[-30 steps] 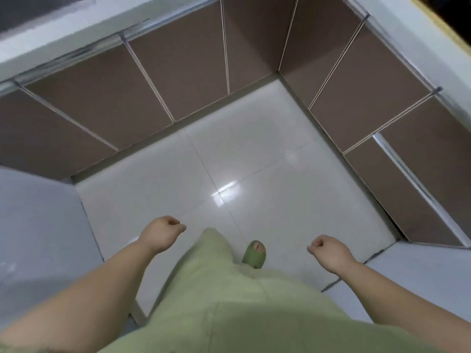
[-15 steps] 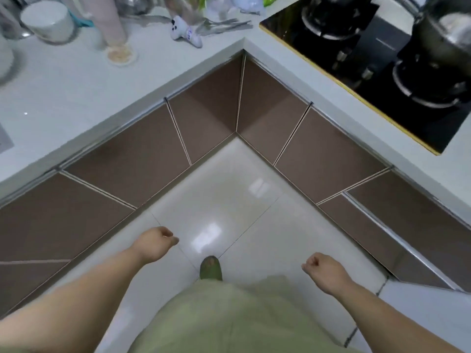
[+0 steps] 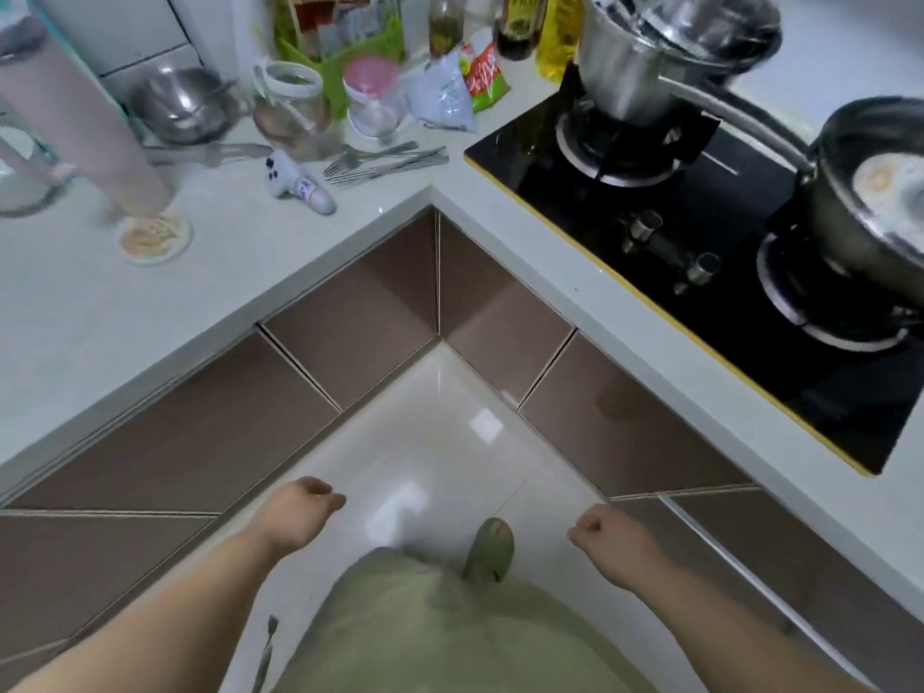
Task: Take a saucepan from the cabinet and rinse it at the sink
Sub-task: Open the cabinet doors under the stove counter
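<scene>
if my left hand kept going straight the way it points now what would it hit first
The left hand would likely meet the brown cabinet door right of the corner, under the hob; only floor lies between, depth unclear.

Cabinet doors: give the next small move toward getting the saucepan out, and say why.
Probably reach the empty right hand to the nearest cabinet door and pull it open: every door in view is closed, and the left hand is empty too.
</scene>
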